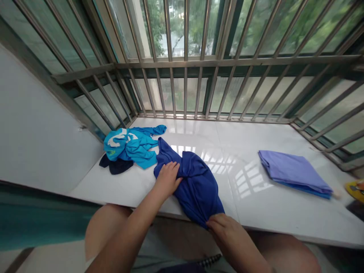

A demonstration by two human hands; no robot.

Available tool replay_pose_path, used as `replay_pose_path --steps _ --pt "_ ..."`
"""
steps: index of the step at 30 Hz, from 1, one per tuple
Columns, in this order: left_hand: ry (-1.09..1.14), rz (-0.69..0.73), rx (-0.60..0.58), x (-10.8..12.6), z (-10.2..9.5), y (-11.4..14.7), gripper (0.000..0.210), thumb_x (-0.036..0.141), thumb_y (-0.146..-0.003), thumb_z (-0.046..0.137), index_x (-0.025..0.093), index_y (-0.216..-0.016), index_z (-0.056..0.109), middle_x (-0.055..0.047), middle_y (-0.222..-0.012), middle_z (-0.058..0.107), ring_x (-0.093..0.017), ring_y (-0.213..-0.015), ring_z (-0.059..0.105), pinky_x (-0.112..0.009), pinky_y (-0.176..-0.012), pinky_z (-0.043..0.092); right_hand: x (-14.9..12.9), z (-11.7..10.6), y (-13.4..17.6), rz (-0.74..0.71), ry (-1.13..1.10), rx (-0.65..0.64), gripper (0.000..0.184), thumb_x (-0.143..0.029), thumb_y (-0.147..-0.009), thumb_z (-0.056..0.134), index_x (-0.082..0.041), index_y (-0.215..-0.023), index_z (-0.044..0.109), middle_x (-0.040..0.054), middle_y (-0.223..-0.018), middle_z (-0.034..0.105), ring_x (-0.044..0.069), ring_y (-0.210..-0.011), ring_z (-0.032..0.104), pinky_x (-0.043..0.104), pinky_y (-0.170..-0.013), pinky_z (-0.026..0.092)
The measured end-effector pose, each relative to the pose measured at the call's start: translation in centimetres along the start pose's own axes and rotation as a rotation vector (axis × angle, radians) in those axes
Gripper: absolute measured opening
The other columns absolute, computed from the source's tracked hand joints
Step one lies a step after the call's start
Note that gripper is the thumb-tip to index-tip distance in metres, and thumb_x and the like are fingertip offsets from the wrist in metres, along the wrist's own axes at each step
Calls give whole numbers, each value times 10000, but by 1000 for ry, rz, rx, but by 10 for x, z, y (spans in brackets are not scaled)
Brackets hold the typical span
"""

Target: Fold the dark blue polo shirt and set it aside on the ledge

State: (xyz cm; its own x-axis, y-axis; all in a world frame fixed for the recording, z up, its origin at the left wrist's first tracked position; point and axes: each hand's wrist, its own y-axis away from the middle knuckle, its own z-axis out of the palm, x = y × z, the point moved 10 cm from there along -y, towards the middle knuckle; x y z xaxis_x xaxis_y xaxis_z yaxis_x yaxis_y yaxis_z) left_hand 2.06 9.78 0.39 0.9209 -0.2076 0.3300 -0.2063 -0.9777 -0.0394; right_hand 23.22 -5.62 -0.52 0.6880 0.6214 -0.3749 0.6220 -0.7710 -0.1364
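Observation:
A crumpled dark blue garment (196, 185) lies on the white tiled ledge (247, 212), its near part hanging at the front edge. My left hand (169, 176) rests on its left side, fingers lying over the cloth with the thumb apart. Lower right, my right hand (222, 225) pinches the garment's near corner between closed fingers. Bunched up just left of it is a bright blue garment (131, 146) with a white print. Part of a black cloth (116, 166) shows from beneath that one.
A folded stack of lavender and blue cloth (295, 170) sits on the right of the ledge. A yellow object (356, 189) is cut off at the right edge. Metal window bars (186, 87) close off the back, and a white wall (48, 125) stands at left.

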Motion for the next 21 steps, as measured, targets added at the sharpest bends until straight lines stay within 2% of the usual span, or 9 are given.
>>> replay_pose_path --steps 2,4,7,10,12,13,15,17,21 --pt "-4 22 -7 1 12 6 350 153 -974 676 203 -1314 744 -158 -1538 665 -391 -1521 529 -710 -1307 335 -3 -2 12 28 -73 -79 194 -76 -944 690 -241 -993 779 13 -954 780 184 -871 760 265 -822 621" --pt "49 87 -4 19 13 16 221 131 -998 633 226 -1142 770 -116 -1406 742 -356 -1459 583 -752 -1307 289 -2 -11 16 56 -103 -58 160 -145 -991 678 -253 -1063 773 23 -1024 787 186 -935 770 268 -862 630" --pt "181 243 33 68 -3 39 158 141 -1041 575 213 -1064 714 -86 -1205 786 -281 -1285 685 -734 -1324 268 4 -40 8 92 -41 163 472 -160 -1015 634 -266 -1475 645 106 -1430 720 254 -1279 720 411 -1088 621" --pt "243 534 21 131 -27 79 100 152 -1035 580 212 -999 652 -45 -1001 752 -211 -1011 721 -564 -1268 430 -2 -63 -8 63 2 323 745 -125 -1000 593 -259 -1706 395 150 -1692 514 306 -1566 506 543 -1239 520" --pt "210 736 -14 165 -40 113 69 188 -1029 619 227 -972 627 -20 -899 709 -194 -868 682 -409 -1037 564 -14 -66 -22 -13 -39 269 780 -95 -983 564 -291 -1716 385 116 -1692 527 292 -1622 428 561 -1292 455" --pt "180 813 -18 175 -45 129 69 215 -1036 634 240 -972 623 -8 -856 689 -192 -814 658 -357 -890 566 -21 -65 -27 -53 -78 202 758 -84 -974 554 -311 -1688 437 90 -1644 586 272 -1606 456 554 -1312 429" --pt "127 904 -5 183 -53 153 68 273 -1059 649 269 -996 624 20 -783 652 -187 -715 604 -326 -675 473 -32 -60 -31 -94 -160 61 656 -81 -945 565 -320 -1555 603 54 -1491 714 241 -1506 582 516 -1319 425" --pt "96 896 -16 174 -52 161 77 315 -1054 679 278 -1027 617 36 -779 656 -184 -664 584 -336 -591 397 -34 -59 -26 -59 -199 6 556 -78 -889 592 -292 -1386 718 58 -1385 768 239 -1401 673 451 -1257 507" --pt "12 640 -106 128 -34 144 249 134 -962 717 264 -1148 615 36 -887 718 -183 -705 655 -313 -591 400 -33 -71 1 -4 -124 112 612 -76 -781 614 -259 -1356 721 102 -1357 773 261 -1288 737 360 -1096 623"
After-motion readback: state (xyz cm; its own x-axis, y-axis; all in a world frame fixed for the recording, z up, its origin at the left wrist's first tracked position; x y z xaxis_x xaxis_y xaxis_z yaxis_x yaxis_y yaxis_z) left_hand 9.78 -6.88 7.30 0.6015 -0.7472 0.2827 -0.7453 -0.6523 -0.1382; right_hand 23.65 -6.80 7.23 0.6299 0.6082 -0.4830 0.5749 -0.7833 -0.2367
